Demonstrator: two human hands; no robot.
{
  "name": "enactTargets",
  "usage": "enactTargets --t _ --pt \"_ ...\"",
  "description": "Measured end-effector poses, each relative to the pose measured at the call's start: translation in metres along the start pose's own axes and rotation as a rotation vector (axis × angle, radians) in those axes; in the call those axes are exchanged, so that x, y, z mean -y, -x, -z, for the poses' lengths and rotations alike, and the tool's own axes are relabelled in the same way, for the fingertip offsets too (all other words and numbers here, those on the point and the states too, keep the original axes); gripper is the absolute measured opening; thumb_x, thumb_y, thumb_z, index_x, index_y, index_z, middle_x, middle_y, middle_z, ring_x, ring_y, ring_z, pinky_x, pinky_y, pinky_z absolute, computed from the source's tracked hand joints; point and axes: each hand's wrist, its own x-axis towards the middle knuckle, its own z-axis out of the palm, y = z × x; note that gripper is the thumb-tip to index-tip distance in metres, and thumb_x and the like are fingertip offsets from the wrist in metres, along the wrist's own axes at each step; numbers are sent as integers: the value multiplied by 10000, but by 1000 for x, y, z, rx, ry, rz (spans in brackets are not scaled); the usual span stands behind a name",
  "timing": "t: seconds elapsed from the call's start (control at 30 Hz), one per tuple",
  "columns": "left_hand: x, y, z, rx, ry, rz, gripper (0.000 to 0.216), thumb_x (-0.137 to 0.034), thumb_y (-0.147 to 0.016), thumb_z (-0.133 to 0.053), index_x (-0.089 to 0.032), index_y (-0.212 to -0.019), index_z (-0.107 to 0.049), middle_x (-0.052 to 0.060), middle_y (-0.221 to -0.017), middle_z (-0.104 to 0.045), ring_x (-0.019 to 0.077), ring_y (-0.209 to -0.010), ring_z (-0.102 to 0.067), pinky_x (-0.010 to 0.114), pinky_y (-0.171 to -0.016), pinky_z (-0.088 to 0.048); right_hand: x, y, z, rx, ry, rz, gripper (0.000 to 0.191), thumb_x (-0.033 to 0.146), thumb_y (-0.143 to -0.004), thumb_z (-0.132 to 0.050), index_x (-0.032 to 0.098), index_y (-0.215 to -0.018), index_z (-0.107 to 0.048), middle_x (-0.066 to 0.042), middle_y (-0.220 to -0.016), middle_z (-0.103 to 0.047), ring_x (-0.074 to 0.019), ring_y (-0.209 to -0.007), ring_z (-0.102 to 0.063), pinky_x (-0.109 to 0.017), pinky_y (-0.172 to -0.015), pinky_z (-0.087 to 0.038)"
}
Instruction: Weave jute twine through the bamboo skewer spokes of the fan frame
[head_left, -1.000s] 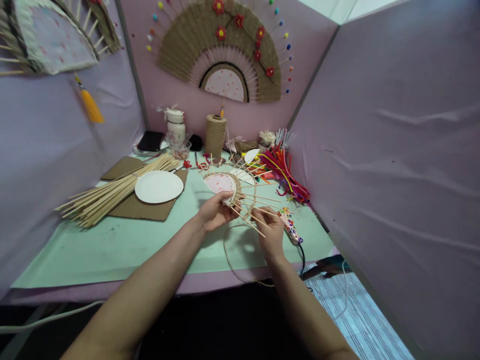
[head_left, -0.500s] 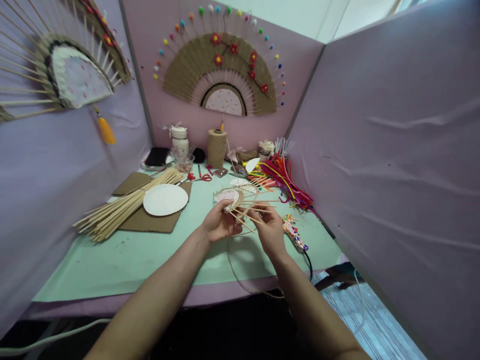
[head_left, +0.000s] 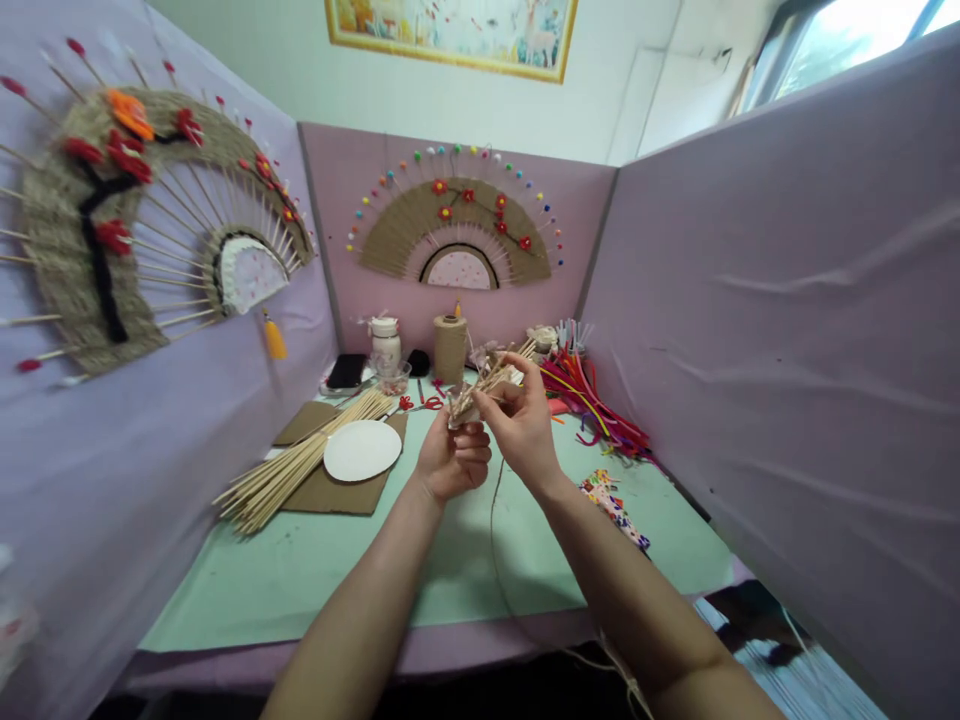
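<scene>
A small half-round fan frame [head_left: 463,408] with thin wooden sticks is tilted up above the table, its base wound with twine. My left hand [head_left: 454,458] grips that base, fingers curled beneath it. At the sticks, my right hand [head_left: 523,418] is closed in a pinch with its index finger bent over them; the pinched strand itself is mostly hidden. Below the hands a length of jute twine [head_left: 493,530] hangs down past the table's front edge. Behind them stands the spool of twine [head_left: 450,350].
On the left, a bundle of wooden sticks [head_left: 300,465] and a white oval card [head_left: 363,450] lie over cardboard [head_left: 337,497]. Red scissors [head_left: 433,403] lie near the spool. To the right are pipe cleaners [head_left: 600,405] and a patterned glue gun [head_left: 615,510]. Finished fans [head_left: 480,210] hang on partitions.
My view has tipped upward. Both hands have raised the fan frame and turned it more edge-on, its sticks now pointing away up to the right. My right hand has shifted up along the sticks.
</scene>
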Motion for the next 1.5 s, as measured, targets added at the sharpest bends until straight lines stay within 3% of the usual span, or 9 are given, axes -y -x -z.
enactTargets --t 0.17,0.3,0.37,0.43,0.53,0.63,0.83,1.03,1.5 --pt "0 -3 13 44 -52 35 571 -592 -887 -402 -164 -512 -450 -51 -400 -250 43 -332 -224 137 -328 -196 -8 -19 -3 174 108 -24 296 317 -793 -631 233 -1044 -499 94 -558 -528 -126 -490 -536 -253 -506 -424" --pt "-3 1 23 22 -222 34 734 -756 -830 -266 -144 -528 -539 -18 -406 -326 70 -339 -275 183 -343 -199 -18 -36 -8 182 186 -29 258 336 -772 -642 233 -949 -486 84 -554 -557 -140 -506 -543 -259 -522 -416" --pt "-6 7 29 -65 -382 -49 783 -795 -801 -238 -137 -527 -561 3 -399 -366 82 -336 -292 204 -350 -188 -23 -43 -11 164 220 -26 266 353 -767 -641 230 -941 -481 83 -551 -567 -142 -509 -544 -259 -530 -411" --pt "-11 13 34 -266 -554 -319 675 -700 -846 -360 -141 -524 -558 10 -409 -415 81 -356 -325 203 -373 -209 -28 -48 -14 147 244 -30 269 357 -759 -639 227 -925 -474 83 -549 -572 -143 -519 -549 -258 -542 -410" --pt "-24 18 34 -542 -693 -949 159 -275 -784 -692 -165 -699 -614 -23 -616 -567 71 -586 -515 140 -551 -364 -34 -51 -18 118 268 -37 260 349 -743 -636 227 -896 -464 81 -553 -576 -143 -525 -548 -254 -547 -401" --pt "-35 13 25 -547 -756 -1208 359 -72 -648 -767 -240 -928 -617 -30 -985 -634 82 -987 -570 139 -821 -403 -37 -51 -21 93 287 -34 251 352 -741 -627 229 -887 -464 73 -571 -585 -143 -530 -543 -251 -545 -394" --pt "-37 -8 22 -316 -763 -1270 308 -148 -706 -727 -229 -958 -571 0 -969 -595 108 -908 -594 219 -840 -461 -35 -47 -26 108 317 -33 238 354 -764 -604 226 -905 -462 75 -569 -568 -144 -531 -537 -251 -556 -385" --pt "-34 -19 31 -328 -753 -1433 234 -237 -721 -731 -205 -901 -584 1 -874 -604 112 -815 -586 228 -762 -478 -32 -43 -25 115 330 -30 231 340 -773 -600 219 -914 -463 80 -565 -560 -136 -523 -522 -247 -561 -369" --pt "-33 -16 31 -411 -794 -1445 194 -318 -759 -711 -178 -862 -625 -4 -837 -602 106 -764 -596 233 -751 -482 -26 -39 -28 115 351 -38 236 335 -775 -610 222 -926 -467 97 -549 -540 -128 -518 -506 -242 -556 -348"
